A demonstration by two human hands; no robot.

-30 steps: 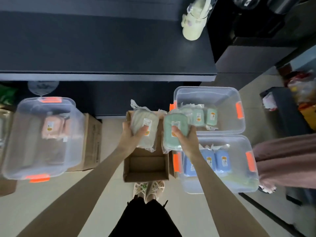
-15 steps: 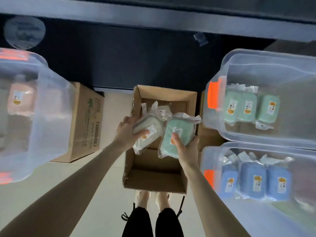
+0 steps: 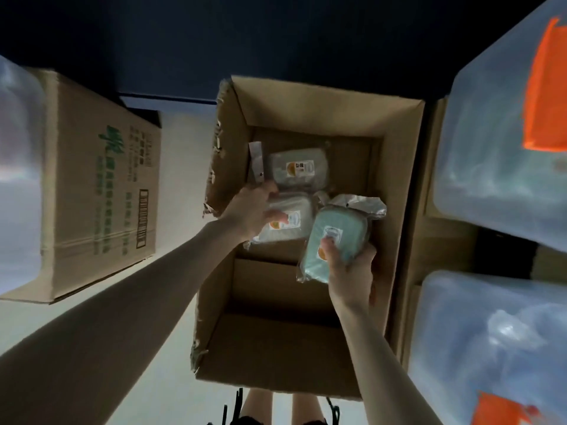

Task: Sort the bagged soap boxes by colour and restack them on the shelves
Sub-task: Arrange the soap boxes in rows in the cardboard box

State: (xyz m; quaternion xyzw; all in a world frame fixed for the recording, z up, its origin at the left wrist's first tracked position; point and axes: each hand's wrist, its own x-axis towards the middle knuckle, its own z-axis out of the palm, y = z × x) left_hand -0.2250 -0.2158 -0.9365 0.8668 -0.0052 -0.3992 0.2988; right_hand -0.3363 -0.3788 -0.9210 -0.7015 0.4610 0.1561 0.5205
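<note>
Item 1: pale grey-white bagged soap box (image 3: pixel 287 220), label up, held over the open cardboard carton (image 3: pixel 399 185) a little left of its centre. The left hand (image 3: pixel 250 211) has its grip pinched on it, thumb across the label, fingers under the near-left edge.

Item 2: mint-green bagged soap box (image 3: pixel 336 240), tilted, its crumpled bag end pointing to 1 o'clock. It sits just beside item 1, at its 4 o'clock; whether the two bags touch cannot be told. The right hand (image 3: pixel 352 271) has its grip closed around the lower end, thumb pressed on the label.

Item 3: grey bagged soap box (image 3: pixel 297 168), lying flat on the carton floor at 12 o'clock from item 1, held by nothing.

Surroundings: a closed printed carton (image 3: pixel 101 191) at 9 o'clock; clear plastic bins with orange latches at 2 o'clock (image 3: pixel 497 142) and 4 o'clock (image 3: pixel 491 348), contents blurred. Pale floor (image 3: pixel 181 148) between the cartons. The person's feet show at 6 o'clock.
</note>
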